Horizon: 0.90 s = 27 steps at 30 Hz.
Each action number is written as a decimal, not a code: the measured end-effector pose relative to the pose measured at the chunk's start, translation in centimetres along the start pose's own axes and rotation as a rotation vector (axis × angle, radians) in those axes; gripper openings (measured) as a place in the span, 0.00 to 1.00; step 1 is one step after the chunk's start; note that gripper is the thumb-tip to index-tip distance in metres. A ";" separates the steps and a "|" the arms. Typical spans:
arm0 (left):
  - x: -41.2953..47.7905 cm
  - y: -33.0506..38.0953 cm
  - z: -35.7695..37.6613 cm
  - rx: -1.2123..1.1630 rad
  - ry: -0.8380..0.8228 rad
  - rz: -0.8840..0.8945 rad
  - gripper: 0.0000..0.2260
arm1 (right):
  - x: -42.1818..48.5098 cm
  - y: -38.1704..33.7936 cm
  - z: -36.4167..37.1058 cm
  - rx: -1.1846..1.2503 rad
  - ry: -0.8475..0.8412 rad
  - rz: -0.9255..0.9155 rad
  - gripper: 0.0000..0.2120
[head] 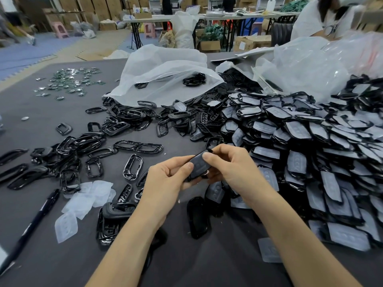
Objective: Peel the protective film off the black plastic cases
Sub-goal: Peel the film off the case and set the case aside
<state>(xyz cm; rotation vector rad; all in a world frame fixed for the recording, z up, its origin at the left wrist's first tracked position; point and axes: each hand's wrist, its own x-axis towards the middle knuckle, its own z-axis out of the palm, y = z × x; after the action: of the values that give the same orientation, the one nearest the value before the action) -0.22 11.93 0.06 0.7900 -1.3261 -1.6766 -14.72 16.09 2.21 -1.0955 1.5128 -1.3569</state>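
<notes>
Both hands (165,179) (234,168) grip one case (200,165), film indistinct

The left forearm (124,245) and right forearm (300,235), both bare, enter from the bottom edge and converge at centre. The left grip (165,179) pinches the near end of a black case (199,167), thumb on top, fingers curled beneath. The right grip (234,168) holds the far end, thumb pressed on its face, forefinger hooked over the edge.
</notes>
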 end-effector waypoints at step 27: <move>-0.5 -0.1 -0.2 0.665 -0.086 0.413 0.17 | 0.0 -0.3 -0.8 0.211 -0.027 0.092 0.07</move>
<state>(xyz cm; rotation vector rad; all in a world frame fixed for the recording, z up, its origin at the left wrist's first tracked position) 0.14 12.29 -0.06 0.7395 -1.9910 -0.9503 -15.50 16.28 2.59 -0.8989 1.3491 -1.3966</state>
